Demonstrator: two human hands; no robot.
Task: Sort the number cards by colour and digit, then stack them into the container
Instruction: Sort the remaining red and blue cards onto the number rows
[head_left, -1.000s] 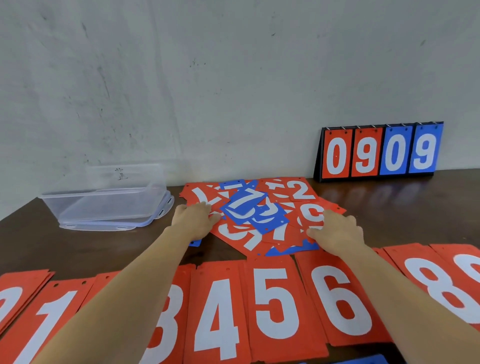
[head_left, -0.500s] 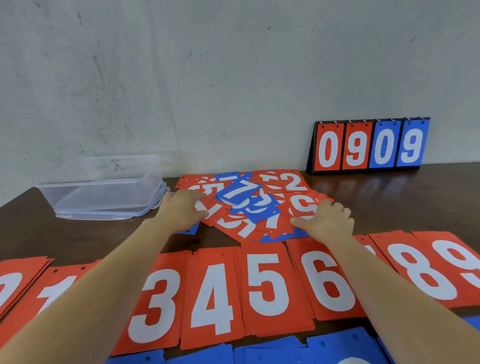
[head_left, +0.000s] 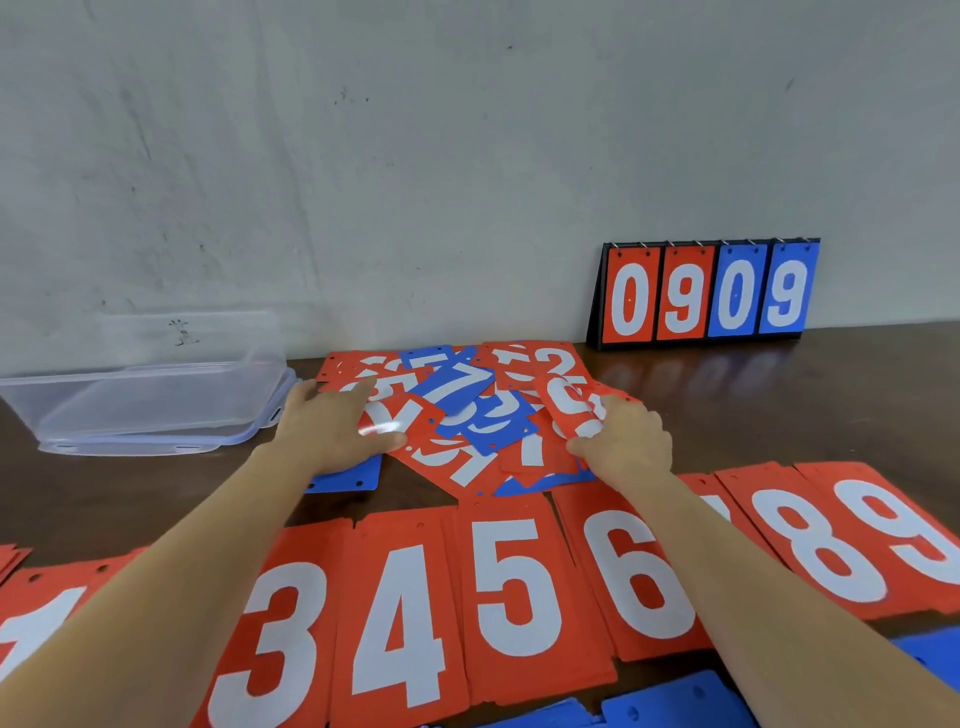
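1. Right hand (head_left: 631, 441) is now lifting a red card (head_left: 569, 402) off the mixed pile (head_left: 467, 415), grip pinching it; left hand (head_left: 332, 426) is pressing flat, grip apart.
2. Red row (head_left: 514, 597) is lying sorted on the table (head_left: 831, 405); pile is waiting, container (head_left: 145, 405) is sitting empty.

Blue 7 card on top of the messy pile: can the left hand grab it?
Probably yes. The blue 7 card lies on top of the pile, uncovered, and the left hand rests on the cards just beside it.

Scoreboard (head_left: 706, 296): red 0 9, blue 0 9. Front red cards (head_left: 514, 587): 3 4 5 6 8 9. Blue card (head_left: 457, 387): 7.
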